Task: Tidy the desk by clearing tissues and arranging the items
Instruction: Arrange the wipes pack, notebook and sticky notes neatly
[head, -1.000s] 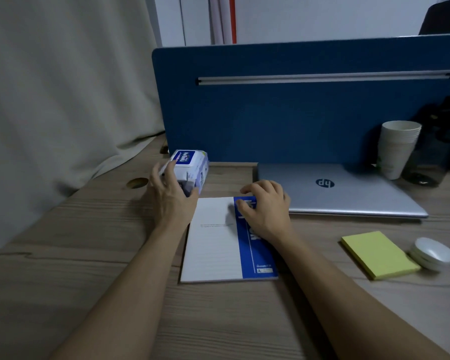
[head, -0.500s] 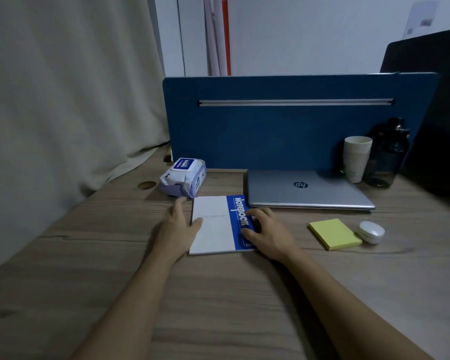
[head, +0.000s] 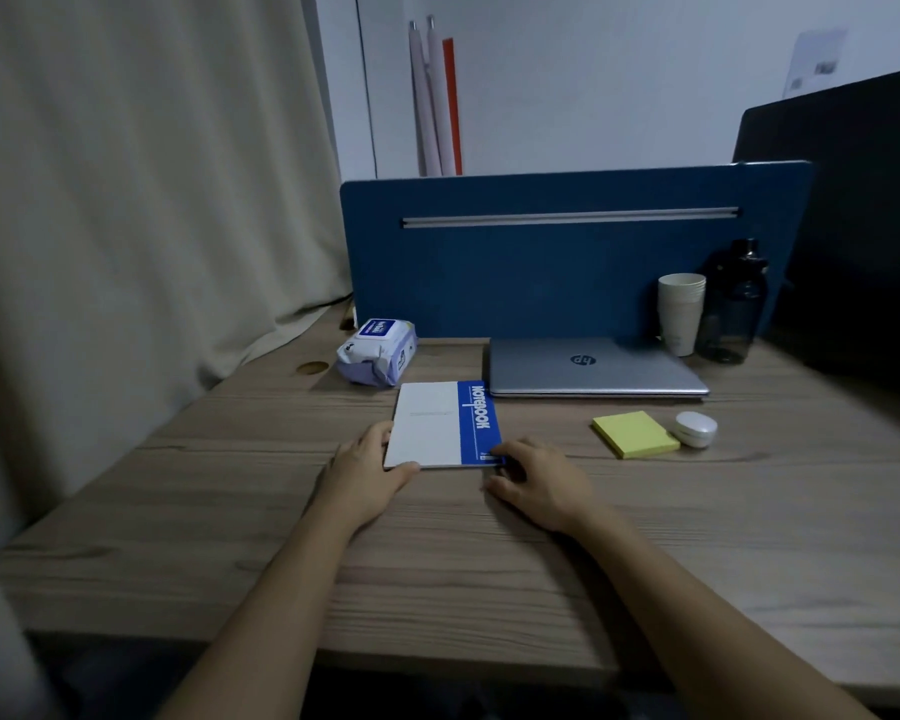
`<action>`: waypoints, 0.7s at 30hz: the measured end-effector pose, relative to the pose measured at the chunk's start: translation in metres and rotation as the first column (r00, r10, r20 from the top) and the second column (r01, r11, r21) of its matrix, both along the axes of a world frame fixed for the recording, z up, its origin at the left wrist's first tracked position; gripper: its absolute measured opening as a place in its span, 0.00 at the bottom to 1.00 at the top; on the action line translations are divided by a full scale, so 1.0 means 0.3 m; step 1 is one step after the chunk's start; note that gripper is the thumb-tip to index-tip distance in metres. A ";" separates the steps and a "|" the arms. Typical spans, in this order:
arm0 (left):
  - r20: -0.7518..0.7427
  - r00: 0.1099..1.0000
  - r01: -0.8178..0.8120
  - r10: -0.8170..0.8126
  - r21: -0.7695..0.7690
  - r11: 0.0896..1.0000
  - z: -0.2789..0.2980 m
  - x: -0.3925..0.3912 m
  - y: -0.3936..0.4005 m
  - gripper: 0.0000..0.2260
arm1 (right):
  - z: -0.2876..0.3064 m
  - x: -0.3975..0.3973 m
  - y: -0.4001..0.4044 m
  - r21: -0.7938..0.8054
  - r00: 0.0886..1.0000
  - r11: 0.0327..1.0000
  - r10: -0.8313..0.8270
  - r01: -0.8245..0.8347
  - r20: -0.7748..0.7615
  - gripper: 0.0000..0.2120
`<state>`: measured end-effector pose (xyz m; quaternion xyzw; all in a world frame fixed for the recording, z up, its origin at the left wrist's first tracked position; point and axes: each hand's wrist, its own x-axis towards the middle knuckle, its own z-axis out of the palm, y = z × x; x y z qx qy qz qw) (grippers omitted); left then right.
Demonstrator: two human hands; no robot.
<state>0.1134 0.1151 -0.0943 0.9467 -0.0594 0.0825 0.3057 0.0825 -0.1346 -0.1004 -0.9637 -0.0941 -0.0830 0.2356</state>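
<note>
Lower frame: our two forearms run up from the bottom edge across the wooden desk (head: pixel 489 574). At centre, our left hand (head: pixel 367 472) rests against the near left corner of the notebook (head: pixel 445 424), thumb over the near edge, fingers along the left side, loosely together. Our right hand (head: pixel 539 483) sits at the near right corner, fingers lightly curled and touching the blue spine strip; we cannot tell whether they pinch it.

The notebook lies flat at frame centre. We judge it thin, light and bendable, easy to slide on the wood, best held at both near corners or along the spine.

Right of centre: yellow sticky pad (head: pixel 635 433), with a small white case (head: pixel 695 429) just beside it. Further up: closed laptop (head: pixel 593 367), wipes pack (head: pixel 378 350) at its left, soft and crushable. Behind, stacked paper cups (head: pixel 680 311) and a dark bottle (head: pixel 733 304) against the blue divider (head: pixel 541 272).

No loose tissues visible. The right edge is dark and unreadable.
</note>
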 end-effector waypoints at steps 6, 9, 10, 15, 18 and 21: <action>0.038 0.998 -0.055 0.054 0.013 0.998 -0.002 0.032 -0.004 0.24 | -0.002 0.029 0.023 -0.038 0.994 0.999 -0.013 0.018 0.111 0.19; 0.094 0.991 -0.099 0.091 0.087 0.991 -0.007 0.061 -0.010 0.21 | 0.004 0.066 0.035 -0.095 0.983 0.994 -0.028 0.046 0.184 0.15; 0.109 0.989 -0.107 0.096 0.098 0.989 -0.009 0.071 -0.012 0.19 | 0.007 0.081 0.039 -0.105 0.979 0.993 -0.033 0.055 0.201 0.14; 0.159 0.982 -0.126 0.105 0.130 0.983 -0.003 0.131 -0.024 0.13 | 0.008 0.167 0.046 -0.147 0.965 0.983 -0.070 0.109 0.253 0.13; 0.170 0.979 -0.139 0.111 0.164 0.977 -0.001 0.169 -0.028 0.09 | 0.005 0.214 0.046 -0.203 0.948 0.965 -0.101 0.168 0.303 0.13; 0.180 0.976 -0.154 0.122 0.177 0.972 0.002 0.220 -0.034 0.08 | 0.008 0.258 0.047 -0.263 0.924 0.941 -0.104 0.211 0.369 0.13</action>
